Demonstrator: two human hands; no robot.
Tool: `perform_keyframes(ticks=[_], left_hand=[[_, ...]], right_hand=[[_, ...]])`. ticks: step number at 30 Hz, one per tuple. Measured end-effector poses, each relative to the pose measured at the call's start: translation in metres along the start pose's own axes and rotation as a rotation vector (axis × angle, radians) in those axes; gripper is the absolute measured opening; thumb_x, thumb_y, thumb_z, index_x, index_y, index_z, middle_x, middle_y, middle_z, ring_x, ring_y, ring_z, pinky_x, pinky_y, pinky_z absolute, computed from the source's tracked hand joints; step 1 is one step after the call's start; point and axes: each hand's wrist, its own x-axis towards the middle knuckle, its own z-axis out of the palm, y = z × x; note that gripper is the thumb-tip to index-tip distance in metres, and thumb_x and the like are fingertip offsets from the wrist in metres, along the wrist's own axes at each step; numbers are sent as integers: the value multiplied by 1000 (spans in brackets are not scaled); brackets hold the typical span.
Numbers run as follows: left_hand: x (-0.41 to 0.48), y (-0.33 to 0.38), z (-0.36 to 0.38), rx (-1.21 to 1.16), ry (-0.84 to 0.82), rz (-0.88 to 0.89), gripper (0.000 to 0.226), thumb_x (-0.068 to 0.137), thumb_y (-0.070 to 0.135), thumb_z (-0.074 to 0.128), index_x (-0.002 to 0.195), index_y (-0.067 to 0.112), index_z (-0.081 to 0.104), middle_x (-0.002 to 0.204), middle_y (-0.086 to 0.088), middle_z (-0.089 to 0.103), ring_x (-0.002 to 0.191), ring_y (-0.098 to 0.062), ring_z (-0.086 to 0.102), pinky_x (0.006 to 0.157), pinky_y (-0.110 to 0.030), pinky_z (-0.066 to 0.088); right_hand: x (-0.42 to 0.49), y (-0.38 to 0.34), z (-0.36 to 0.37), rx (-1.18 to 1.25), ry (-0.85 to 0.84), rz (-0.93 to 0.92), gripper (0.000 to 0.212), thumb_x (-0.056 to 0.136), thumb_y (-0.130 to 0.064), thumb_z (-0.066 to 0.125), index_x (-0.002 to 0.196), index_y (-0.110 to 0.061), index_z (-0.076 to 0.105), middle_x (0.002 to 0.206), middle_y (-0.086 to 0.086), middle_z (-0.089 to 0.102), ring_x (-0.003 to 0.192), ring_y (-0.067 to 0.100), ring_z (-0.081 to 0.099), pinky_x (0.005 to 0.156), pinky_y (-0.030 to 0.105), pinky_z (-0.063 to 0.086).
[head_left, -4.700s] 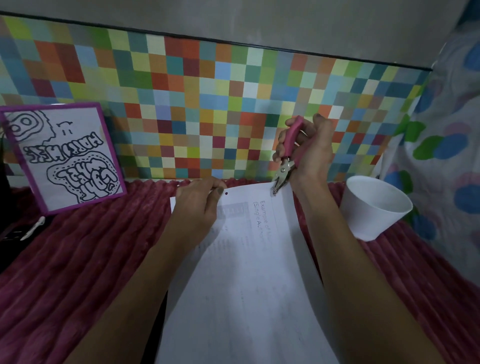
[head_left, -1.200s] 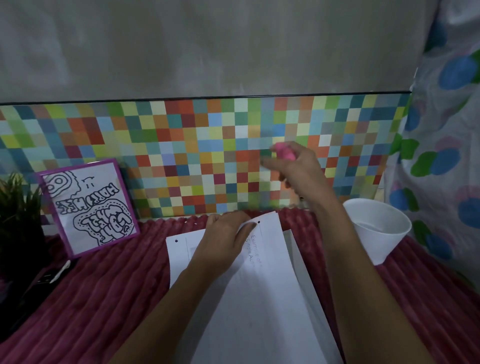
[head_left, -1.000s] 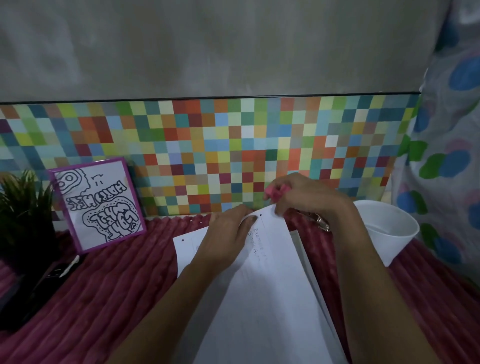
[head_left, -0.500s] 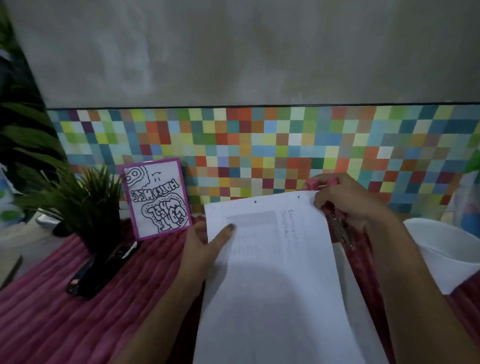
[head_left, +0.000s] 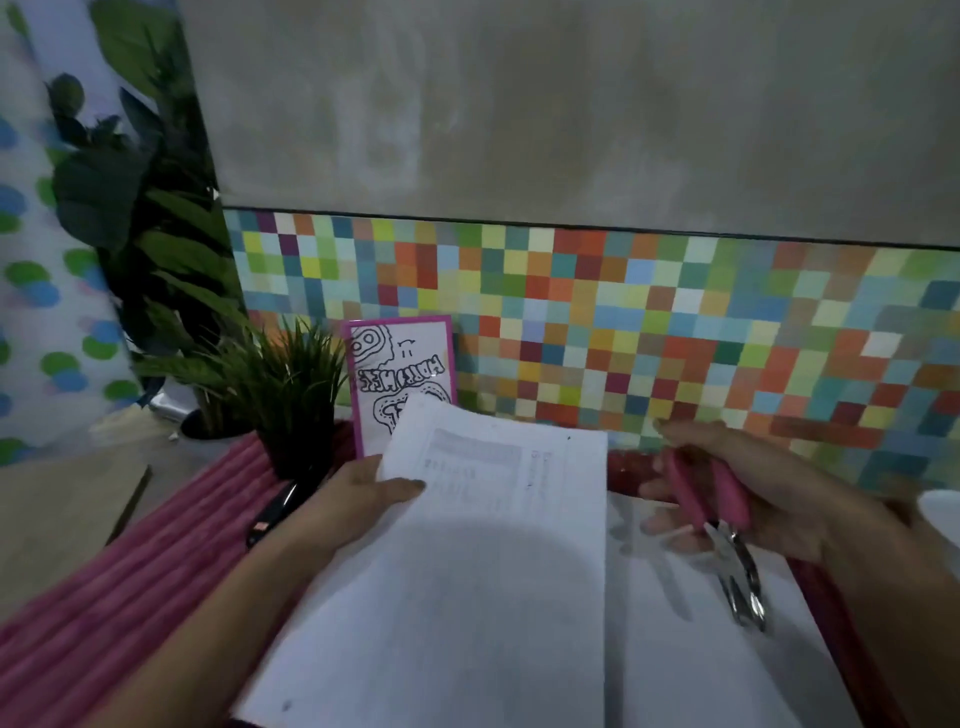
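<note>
Two sheets of paper are in front of you. Your left hand (head_left: 358, 493) pinches the upper sheet (head_left: 467, 571) at its left edge. The thumb lies flat on the printed side and the other fingers are hidden below the paper. This sheet is lifted, and its far left corner covers the lower part of the purple-framed card (head_left: 400, 374). One small hole shows near its far right corner.

The lower sheet (head_left: 675, 649) lies flat on the pink ribbed cloth (head_left: 130, 571), to the right of the upper sheet and partly under it. Your right hand (head_left: 753, 493) is over the far part of this lower sheet. Its grip is closed round the pink handles of the hole punch (head_left: 722, 519). The metal head of the punch points toward you, just above the paper; I cannot tell if it touches.

Behind your left hand stand a small plant (head_left: 291, 384) and, near it on the cloth, a black tool (head_left: 275, 512). Only the rim of a white cup (head_left: 940, 512) shows at the right edge.
</note>
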Motion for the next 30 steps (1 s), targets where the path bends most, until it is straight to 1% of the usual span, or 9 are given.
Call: perform_keyframes(ticks=[3, 5, 9, 11, 14, 18, 22, 26, 30], left_hand=[[4, -12, -41, 210, 5, -86, 15, 86, 9, 67, 100, 9, 72, 94, -10, 75, 81, -24, 73, 74, -32, 58], [5, -20, -55, 386, 20, -115, 9, 86, 14, 68, 92, 17, 74, 88, -2, 76, 72, -12, 72, 63, -20, 55], [7, -26, -60, 672, -5, -35, 9, 85, 17, 65, 87, 26, 68, 82, 9, 70, 72, -6, 66, 56, -13, 46], [7, -22, -55, 767, 37, 14, 12, 84, 19, 65, 93, 26, 61, 88, 9, 66, 78, -7, 62, 54, -11, 40], [9, -22, -49, 991, 142, 52, 40, 87, 27, 64, 120, 12, 47, 113, -5, 60, 99, -20, 58, 70, -21, 38], [14, -34, -47, 1014, 211, 60, 37, 87, 22, 61, 118, 7, 48, 115, -11, 56, 100, -24, 55, 75, -25, 37], [16, -38, -42, 1004, 239, 121, 16, 87, 8, 54, 101, 0, 55, 95, -8, 52, 85, -18, 40, 68, -24, 23], [19, -42, -36, 1026, 265, 74, 9, 88, 6, 51, 93, -1, 53, 94, -12, 52, 85, -24, 49, 69, -26, 29], [24, -57, -36, 1106, 338, 129, 24, 84, 3, 46, 105, -8, 52, 105, -23, 50, 93, -42, 52, 82, -43, 45]], right_hand=[[-7, 14, 43, -14, -116, 129, 58, 67, -43, 76, 102, 2, 62, 111, 29, 67, 85, 48, 70, 61, 47, 59], [-10, 23, 71, 30, -199, 207, 54, 69, -39, 77, 101, 2, 62, 116, 30, 64, 88, 50, 68, 61, 49, 59], [-13, 37, 110, 45, -231, 231, 44, 79, -36, 74, 102, -1, 59, 100, 21, 60, 84, 48, 69, 67, 49, 58], [-13, 40, 121, 31, -183, 211, 44, 79, -36, 73, 104, -3, 58, 98, 18, 55, 78, 44, 71, 64, 47, 57], [-14, 42, 130, 21, -88, 164, 44, 83, -34, 70, 111, -4, 56, 106, 23, 60, 73, 41, 72, 61, 46, 59], [-13, 48, 134, 55, -23, 115, 47, 84, -33, 70, 115, -2, 52, 93, 27, 61, 64, 39, 69, 54, 42, 56], [-11, 54, 142, 117, -23, 120, 48, 83, -33, 71, 115, -3, 51, 78, 27, 57, 59, 39, 67, 54, 42, 56], [-12, 56, 147, 138, -26, 128, 45, 84, -34, 70, 114, -7, 49, 102, 35, 60, 58, 34, 69, 56, 42, 59], [-11, 58, 147, 164, -33, 115, 50, 83, -34, 71, 118, -7, 47, 113, 34, 57, 58, 32, 69, 56, 42, 60]])
